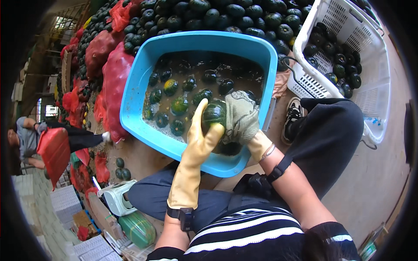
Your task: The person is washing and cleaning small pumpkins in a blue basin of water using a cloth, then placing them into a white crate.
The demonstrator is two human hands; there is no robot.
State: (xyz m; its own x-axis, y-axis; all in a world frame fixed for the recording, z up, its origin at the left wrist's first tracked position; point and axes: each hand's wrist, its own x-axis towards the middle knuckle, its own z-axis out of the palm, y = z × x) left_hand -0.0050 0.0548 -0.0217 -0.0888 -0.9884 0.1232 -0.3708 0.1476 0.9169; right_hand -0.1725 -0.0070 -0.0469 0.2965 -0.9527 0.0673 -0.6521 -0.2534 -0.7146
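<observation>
A blue plastic tub (130,104) holds muddy water with several dark green squashes (179,105) bobbing in it. Over its near right part, my left hand (200,141), in a yellow rubber glove, grips a glossy green squash (213,114) with fingers and thumb. My right hand (246,132), in a yellow glove mostly covered by a wet grey cloth (238,113), is closed round that cloth and presses it against the squash's right side. The right fingers are mostly hidden by the cloth.
A white slatted crate (374,95) of squashes stands at right. Behind the tub are a squash pile (196,13) and red mesh sacks (116,87). A co-worker (27,139) holds a red bag at left. A pale green container (117,198) sits by my left leg.
</observation>
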